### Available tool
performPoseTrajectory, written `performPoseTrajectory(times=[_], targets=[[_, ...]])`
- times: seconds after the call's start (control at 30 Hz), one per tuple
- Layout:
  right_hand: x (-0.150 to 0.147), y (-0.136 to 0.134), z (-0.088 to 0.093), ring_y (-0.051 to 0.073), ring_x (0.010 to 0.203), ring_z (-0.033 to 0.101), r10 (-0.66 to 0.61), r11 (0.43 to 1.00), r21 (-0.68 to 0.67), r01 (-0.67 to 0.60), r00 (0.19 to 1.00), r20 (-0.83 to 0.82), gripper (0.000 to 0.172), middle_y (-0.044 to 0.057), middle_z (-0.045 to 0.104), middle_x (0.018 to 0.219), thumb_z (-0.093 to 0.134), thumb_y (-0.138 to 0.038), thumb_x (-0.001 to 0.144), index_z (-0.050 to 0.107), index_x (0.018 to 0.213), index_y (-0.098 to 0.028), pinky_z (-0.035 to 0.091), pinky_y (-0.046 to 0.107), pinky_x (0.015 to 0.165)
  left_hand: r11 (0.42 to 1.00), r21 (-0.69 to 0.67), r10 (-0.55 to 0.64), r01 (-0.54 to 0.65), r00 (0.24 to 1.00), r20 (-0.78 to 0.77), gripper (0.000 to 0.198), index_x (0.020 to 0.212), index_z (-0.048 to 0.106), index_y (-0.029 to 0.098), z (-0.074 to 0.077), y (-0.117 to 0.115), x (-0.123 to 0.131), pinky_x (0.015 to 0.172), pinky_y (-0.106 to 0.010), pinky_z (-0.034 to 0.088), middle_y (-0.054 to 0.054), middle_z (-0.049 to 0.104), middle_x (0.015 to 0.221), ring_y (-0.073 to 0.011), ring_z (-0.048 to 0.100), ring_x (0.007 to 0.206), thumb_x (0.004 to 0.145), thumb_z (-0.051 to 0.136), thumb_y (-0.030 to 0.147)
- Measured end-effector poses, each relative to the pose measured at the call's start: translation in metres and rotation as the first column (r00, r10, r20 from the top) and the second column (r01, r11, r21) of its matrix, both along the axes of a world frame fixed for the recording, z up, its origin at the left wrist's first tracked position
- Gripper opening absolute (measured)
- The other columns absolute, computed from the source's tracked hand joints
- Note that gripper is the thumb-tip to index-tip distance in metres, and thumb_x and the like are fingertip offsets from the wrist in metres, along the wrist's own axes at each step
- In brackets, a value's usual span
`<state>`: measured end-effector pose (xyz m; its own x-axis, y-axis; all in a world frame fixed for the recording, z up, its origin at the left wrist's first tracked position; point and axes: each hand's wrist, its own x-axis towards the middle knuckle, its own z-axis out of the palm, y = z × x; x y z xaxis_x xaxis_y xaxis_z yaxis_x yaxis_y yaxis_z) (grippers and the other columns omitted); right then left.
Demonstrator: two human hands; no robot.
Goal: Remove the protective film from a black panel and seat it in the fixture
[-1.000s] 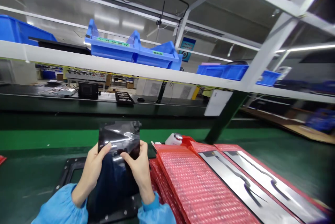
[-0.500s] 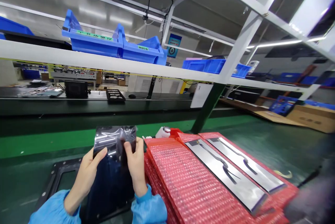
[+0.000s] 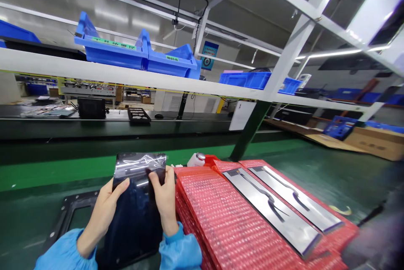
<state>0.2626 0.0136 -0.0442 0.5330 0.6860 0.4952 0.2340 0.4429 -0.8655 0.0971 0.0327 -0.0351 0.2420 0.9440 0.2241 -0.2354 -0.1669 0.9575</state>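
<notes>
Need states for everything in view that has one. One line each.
Dark sheet: held at both sides, shiny
Left hand: closed on the sheet's left side
Right hand: closed on the sheet's right side
Black frame: flat, partly covered
Red bubble wrap: stacked in layers
Silver panels: flat on the wrap, side by side
White bottle: silver top on
Blue bins: on the white shelf, contents hidden

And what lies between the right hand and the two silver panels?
Red bubble wrap lies between the right hand and the panels, in the head view.
</notes>
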Motion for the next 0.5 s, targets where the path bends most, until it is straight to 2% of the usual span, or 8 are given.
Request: performPoseTrajectory(times=[0.07, 0.1, 0.17, 0.2, 0.27, 0.37, 0.43, 0.5], targets=[[-0.002, 0.0, 0.001, 0.018, 0.084, 0.058, 0.027, 1.0, -0.011, -0.027, 0.999, 0.017, 0.045, 0.0, 0.062, 0.092, 0.077, -0.041, 0.074, 0.051, 0.105, -0.021, 0.044, 0.028, 0.077, 1.0, 0.001, -0.006, 0.006, 1.0, -0.006, 0.043, 0.119, 0.066, 0.023, 0.0, 0.001, -0.001, 0.103, -0.039, 0.042, -0.006, 0.067, 0.123, -0.027, 0.06, 0.113, 0.083, 0.066, 0.046], [-0.002, 0.0, 0.0, 0.017, 0.081, 0.058, 0.024, 1.0, -0.014, -0.024, 1.0, 0.018, 0.044, 0.0, 0.062, 0.09, 0.077, -0.041, 0.075, 0.052, 0.103, -0.02, 0.044, 0.028, 0.075, 1.0, 0.002, -0.007, 0.007, 1.0, -0.002, 0.042, 0.118, 0.067, 0.023, 0.001, 0.001, -0.001, 0.102, -0.038, 0.042, -0.006, 0.068, 0.122, -0.0268, 0.061, 0.113, 0.082, 0.067, 0.045], [0.002, 0.003, -0.002, 0.016, 0.073, 0.054, -0.012, 1.0, -0.013, 0.012, 1.0, 0.009, 0.03, -0.002, 0.059, 0.08, 0.067, -0.045, 0.084, 0.053, 0.09, -0.02, 0.043, 0.027, 0.07, 1.0, 0.007, -0.01, 0.01, 1.0, 0.017, 0.042, 0.117, 0.068, 0.023, 0.001, -0.001, 0.0, 0.103, -0.036, 0.042, -0.005, 0.068, 0.123, -0.0262, 0.06, 0.114, 0.082, 0.067, 0.045], [0.005, 0.005, -0.003, 0.015, 0.07, 0.052, -0.038, 0.999, -0.008, 0.038, 0.999, 0.001, 0.029, -0.002, 0.056, 0.075, 0.06, -0.047, 0.088, 0.051, 0.083, -0.02, 0.042, 0.026, 0.067, 1.0, 0.012, -0.017, 0.017, 1.0, 0.021, 0.041, 0.117, 0.068, 0.023, 0.001, -0.002, 0.0, 0.103, -0.035, 0.042, -0.005, 0.068, 0.122, -0.0258, 0.059, 0.114, 0.082, 0.067, 0.045], [0.01, 0.007, -0.005, 0.015, 0.068, 0.049, -0.088, 0.996, 0.001, 0.088, 0.996, -0.014, 0.034, -0.002, 0.052, 0.072, 0.048, -0.05, 0.094, 0.049, 0.077, -0.02, 0.04, 0.026, 0.065, 0.999, 0.027, -0.036, 0.036, 0.999, 0.003, 0.041, 0.119, 0.067, 0.024, 0.0, -0.004, 0.001, 0.103, -0.034, 0.041, -0.004, 0.068, 0.122, -0.0248, 0.059, 0.114, 0.083, 0.066, 0.045], [0.012, 0.006, -0.004, 0.016, 0.074, 0.051, -0.125, 0.992, 0.012, 0.126, 0.992, -0.022, 0.038, 0.0, 0.053, 0.077, 0.039, -0.053, 0.097, 0.051, 0.08, -0.02, 0.041, 0.027, 0.068, 0.999, 0.039, -0.033, 0.035, 0.997, -0.066, 0.042, 0.119, 0.066, 0.024, -0.005, -0.005, 0.0, 0.097, -0.032, 0.044, -0.003, 0.069, 0.118, -0.0243, 0.06, 0.108, 0.084, 0.064, 0.047], [0.009, 0.003, -0.001, 0.017, 0.076, 0.053, -0.111, 0.994, 0.008, 0.111, 0.994, -0.004, 0.034, 0.0, 0.056, 0.079, 0.05, -0.054, 0.092, 0.052, 0.085, -0.021, 0.042, 0.027, 0.07, 0.999, 0.029, -0.04, 0.042, 0.996, -0.082, 0.043, 0.121, 0.065, 0.024, -0.007, -0.004, -0.001, 0.093, -0.031, 0.045, -0.003, 0.07, 0.117, -0.0246, 0.06, 0.106, 0.085, 0.063, 0.047], [0.005, 0.0, 0.002, 0.017, 0.073, 0.054, -0.095, 0.995, -0.005, 0.095, 0.995, 0.018, 0.036, -0.002, 0.057, 0.078, 0.07, -0.051, 0.079, 0.052, 0.089, -0.021, 0.042, 0.027, 0.069, 0.998, 0.026, -0.059, 0.061, 0.995, -0.077, 0.044, 0.123, 0.063, 0.024, -0.008, -0.004, -0.001, 0.094, -0.032, 0.045, -0.003, 0.069, 0.117, -0.0251, 0.06, 0.108, 0.085, 0.063, 0.047]])
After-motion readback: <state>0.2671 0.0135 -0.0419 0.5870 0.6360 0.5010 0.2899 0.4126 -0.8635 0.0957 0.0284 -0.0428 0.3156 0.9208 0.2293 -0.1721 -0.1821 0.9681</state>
